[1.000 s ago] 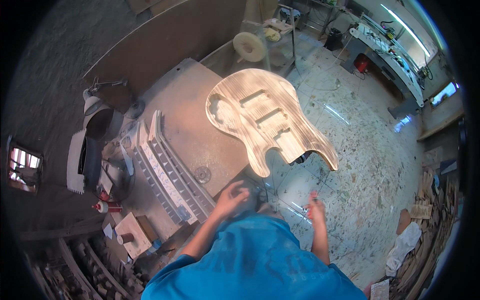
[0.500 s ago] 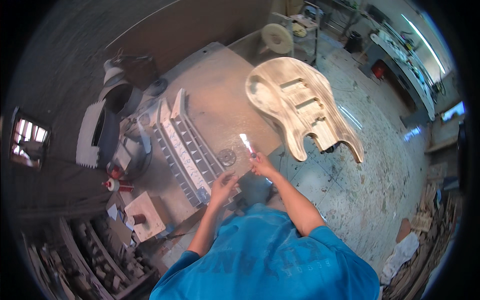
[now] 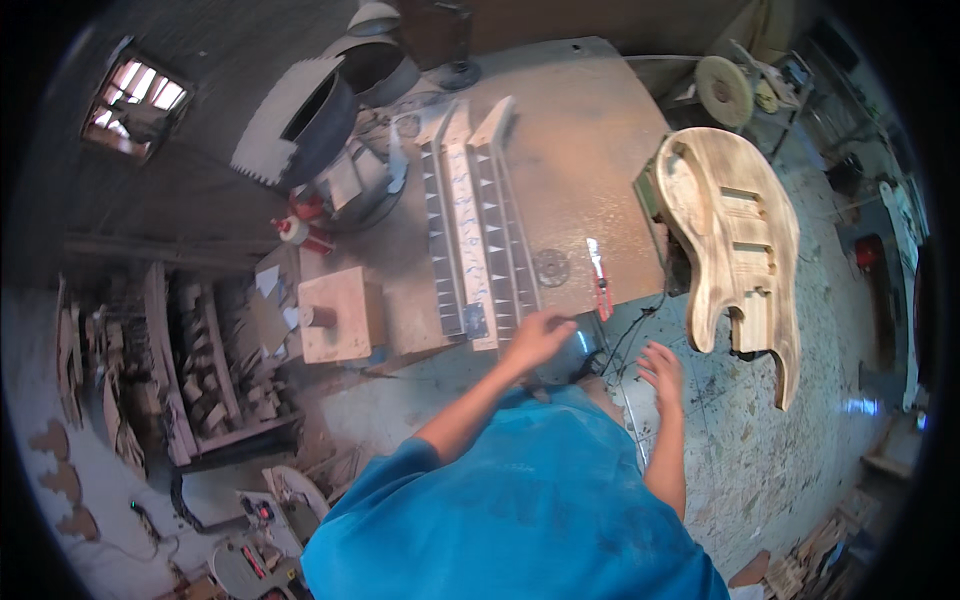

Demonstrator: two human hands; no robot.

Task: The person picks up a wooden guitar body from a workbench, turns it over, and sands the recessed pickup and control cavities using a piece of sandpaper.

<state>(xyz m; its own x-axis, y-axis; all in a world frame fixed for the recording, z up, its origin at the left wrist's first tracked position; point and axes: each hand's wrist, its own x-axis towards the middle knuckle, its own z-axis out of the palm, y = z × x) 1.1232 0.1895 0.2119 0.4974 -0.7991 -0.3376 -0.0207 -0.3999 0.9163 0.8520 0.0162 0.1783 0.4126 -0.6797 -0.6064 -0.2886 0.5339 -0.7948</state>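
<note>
My left hand (image 3: 540, 337) hovers at the table's front edge, close to the lower ends of the guitar necks, its fingers loosely stretched and nothing visible in them. To the right, past the edge and above the floor, my right hand (image 3: 662, 375) is empty with its fingers apart. A red-handled tool with a bright, flat blade (image 3: 601, 280) lies near the table's front right corner; its exact kind is unclear. Side by side on the table are several guitar necks (image 3: 490, 215), some with dark fretboards and pale triangular inlays. Beside them rests a round, patterned disc (image 3: 551, 266).
An unpainted wooden guitar body (image 3: 770, 225) stands right of the brown table (image 3: 580, 130). A wooden block (image 3: 340, 315), a white-and-red bottle (image 3: 292, 231) and a large dark drum shape (image 3: 325, 115) are at the left. Wood offcuts (image 3: 225, 375) fill a rack below.
My right hand has let go of the red-handled tool, now lying on the table, and has drawn back past the edge. The view has shifted left, moving the scene rightward.
</note>
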